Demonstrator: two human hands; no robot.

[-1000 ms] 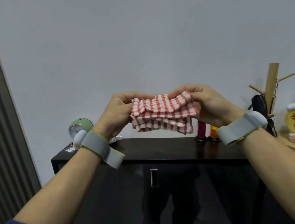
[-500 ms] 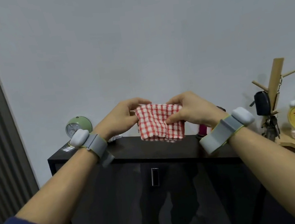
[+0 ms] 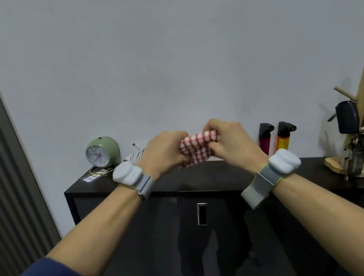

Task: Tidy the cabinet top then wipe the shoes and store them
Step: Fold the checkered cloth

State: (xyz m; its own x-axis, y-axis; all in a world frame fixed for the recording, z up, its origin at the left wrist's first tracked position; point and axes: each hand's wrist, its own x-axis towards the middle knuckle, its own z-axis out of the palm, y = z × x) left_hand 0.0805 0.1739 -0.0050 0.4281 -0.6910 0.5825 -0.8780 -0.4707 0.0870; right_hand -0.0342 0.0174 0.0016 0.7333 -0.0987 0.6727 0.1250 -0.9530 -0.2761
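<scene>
Both left hand (image 3: 166, 155) and right hand (image 3: 231, 141) are clenched round the checked cloth (image 3: 198, 152); soft and light, it is judged best held by bunched folds.

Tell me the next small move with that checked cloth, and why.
Probably lower the checked cloth onto the cabinet top and let go. Both the left hand and right hand grip it, bunched into a small bundle, over a bare stretch between the green clock and the purple lighter, so a short drop should set it down.
</scene>
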